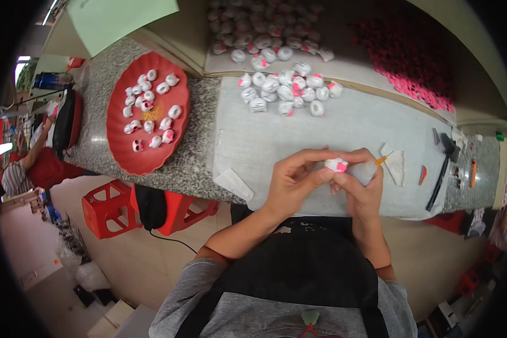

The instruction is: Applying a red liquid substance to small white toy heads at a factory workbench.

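Between the fingertips of both hands is a small white figurine head with a pink piece (337, 165) on it. My left hand (296, 179) pinches it from the left. My right hand (364, 188) presses on its right side with thumb and forefinger, and also keeps a translucent squeeze bottle (366, 172) with an orange nozzle in its palm, the nozzle pointing up and right. Beyond my hands, several similar white heads (286, 87) lie in a loose pile, some with pink pieces. The hands are above a pale work sheet (253, 141).
A red scalloped tray (118, 141) with several white heads stands at the left. Many more heads (259, 22) and a heap of pink pieces (417, 67) fill the shelf behind. White scraps (234, 183), a black-handled tool (438, 183) and an orange stick (474, 170) lie around. Red stools (110, 208) stand below.
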Motion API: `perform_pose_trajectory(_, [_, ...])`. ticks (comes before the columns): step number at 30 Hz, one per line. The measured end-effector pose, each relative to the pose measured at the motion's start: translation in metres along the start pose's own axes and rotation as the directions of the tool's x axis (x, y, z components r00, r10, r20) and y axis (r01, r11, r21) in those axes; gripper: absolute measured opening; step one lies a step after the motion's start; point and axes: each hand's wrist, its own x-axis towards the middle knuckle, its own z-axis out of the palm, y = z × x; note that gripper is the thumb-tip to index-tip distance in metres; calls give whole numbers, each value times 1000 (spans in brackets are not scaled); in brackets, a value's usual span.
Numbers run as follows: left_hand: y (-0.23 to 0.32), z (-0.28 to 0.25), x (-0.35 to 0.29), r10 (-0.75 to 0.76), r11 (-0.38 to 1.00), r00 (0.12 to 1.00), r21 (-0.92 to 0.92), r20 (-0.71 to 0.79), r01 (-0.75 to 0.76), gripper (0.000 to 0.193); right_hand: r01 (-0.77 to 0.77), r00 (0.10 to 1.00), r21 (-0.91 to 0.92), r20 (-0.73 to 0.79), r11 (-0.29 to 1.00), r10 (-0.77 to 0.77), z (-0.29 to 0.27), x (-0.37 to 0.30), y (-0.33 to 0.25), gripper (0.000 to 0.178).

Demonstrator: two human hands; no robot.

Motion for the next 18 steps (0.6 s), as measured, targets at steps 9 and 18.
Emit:
perform_pose_trajectory(9, [2,3,-3,48,999,996,9,71,-49,22,72,997,28,26,997,-72,-7,-9,-1,27])
perform_pose_trajectory(18, [73,-55,6,664,189,748,966,8,-178,22,46,997,-147,-56,988,-55,-6,1,-14,34])
